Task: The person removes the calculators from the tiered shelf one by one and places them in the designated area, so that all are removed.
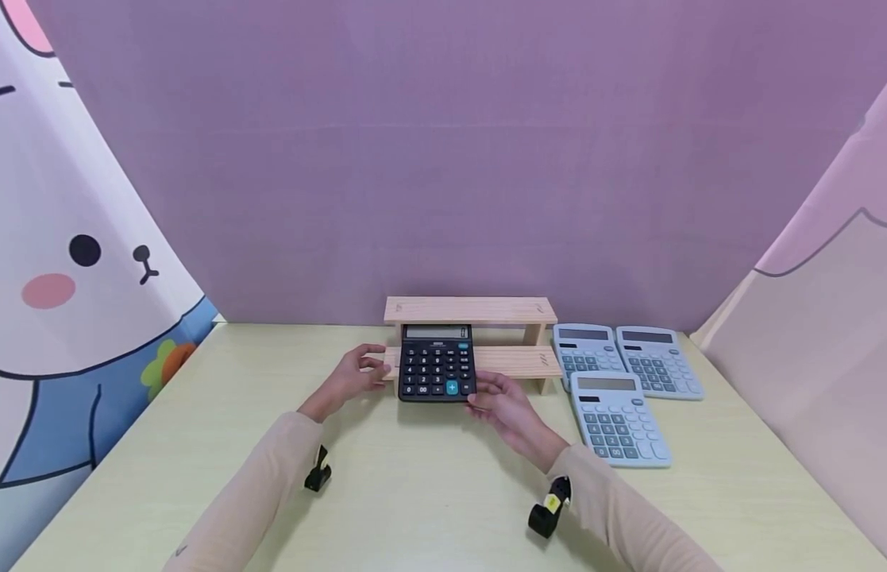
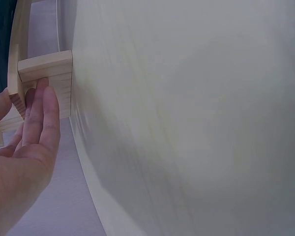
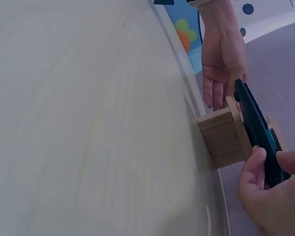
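Observation:
A black desk calculator (image 1: 437, 364) leans on a small two-tier wooden shelf (image 1: 510, 362), its keys and display facing me. My right hand (image 1: 510, 415) pinches the calculator's lower right corner, thumb on the front and fingers behind; the right wrist view shows this grip on the dark calculator (image 3: 258, 130) from the side. At the shelf's left end, my left hand (image 1: 349, 380) holds the lower plank. In the left wrist view the thumb lies on one side of the wooden plank (image 2: 14, 73) and the fingers (image 2: 37, 115) reach beneath it.
Right of the shelf lie several light blue calculators: one at the back (image 1: 584, 349), another at the far right (image 1: 659, 361), and one in front (image 1: 618, 417). Behind the pale table (image 1: 414, 508) stands a purple backdrop (image 1: 443, 159). A cartoon-printed cloth (image 1: 71, 318) hangs at left.

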Tool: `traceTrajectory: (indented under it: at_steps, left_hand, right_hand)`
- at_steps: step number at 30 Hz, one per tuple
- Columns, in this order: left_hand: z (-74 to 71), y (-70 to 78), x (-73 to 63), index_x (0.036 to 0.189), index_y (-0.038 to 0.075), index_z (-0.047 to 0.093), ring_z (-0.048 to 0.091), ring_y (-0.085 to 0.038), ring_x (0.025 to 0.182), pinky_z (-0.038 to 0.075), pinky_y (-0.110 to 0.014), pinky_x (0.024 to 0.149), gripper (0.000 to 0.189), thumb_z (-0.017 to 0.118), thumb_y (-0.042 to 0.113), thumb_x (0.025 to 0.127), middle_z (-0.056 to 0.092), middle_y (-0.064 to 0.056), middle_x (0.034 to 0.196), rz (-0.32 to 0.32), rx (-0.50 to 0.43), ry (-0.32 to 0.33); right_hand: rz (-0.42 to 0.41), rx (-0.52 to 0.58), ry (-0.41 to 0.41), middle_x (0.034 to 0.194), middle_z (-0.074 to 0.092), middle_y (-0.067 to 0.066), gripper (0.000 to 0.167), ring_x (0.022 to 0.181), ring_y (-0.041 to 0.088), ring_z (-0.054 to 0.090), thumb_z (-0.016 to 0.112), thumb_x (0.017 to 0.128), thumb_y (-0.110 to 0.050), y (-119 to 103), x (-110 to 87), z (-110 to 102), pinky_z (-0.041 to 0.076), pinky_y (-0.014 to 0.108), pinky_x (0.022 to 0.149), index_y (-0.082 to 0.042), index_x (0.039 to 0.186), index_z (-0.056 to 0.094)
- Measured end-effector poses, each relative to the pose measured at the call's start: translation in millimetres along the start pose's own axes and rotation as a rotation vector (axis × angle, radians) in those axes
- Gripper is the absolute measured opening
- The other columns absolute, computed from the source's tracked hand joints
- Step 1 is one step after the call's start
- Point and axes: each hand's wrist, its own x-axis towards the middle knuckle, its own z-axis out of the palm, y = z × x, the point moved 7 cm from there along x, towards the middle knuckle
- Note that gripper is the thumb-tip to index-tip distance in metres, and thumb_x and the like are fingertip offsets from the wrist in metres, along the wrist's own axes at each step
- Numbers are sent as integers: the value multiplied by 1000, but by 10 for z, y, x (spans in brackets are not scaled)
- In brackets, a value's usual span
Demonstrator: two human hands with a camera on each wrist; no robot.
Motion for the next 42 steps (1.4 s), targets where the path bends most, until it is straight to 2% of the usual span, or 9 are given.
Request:
traceTrajectory:
  at_steps: [9,19,42]
  left_hand:
    - [3,5,2,134,-5,33,59,-14,83,57,-39,83,50,55,4,90,53,-26,114,18,3,1]
    - [12,19,-7,135,-5,32,60,-17,86,57,-38,83,51,55,4,90,53,-26,113,18,3,-2]
    - [10,15,-20,134,-2,34,62,-18,84,57,-39,82,49,54,4,90,54,-23,109,5,6,6]
  right_hand:
    - [18,20,21,106,54,13,50,84,18,59,49,79,16,15,-37,-24,56,30,83,6,127,38]
    - [16,19,14,105,54,13,50,84,17,60,49,79,17,-3,-107,-25,51,39,94,8,127,37]
    - [14,28,16,100,55,8,52,81,16,59,48,78,19,-5,-174,-33,56,28,78,5,127,39]
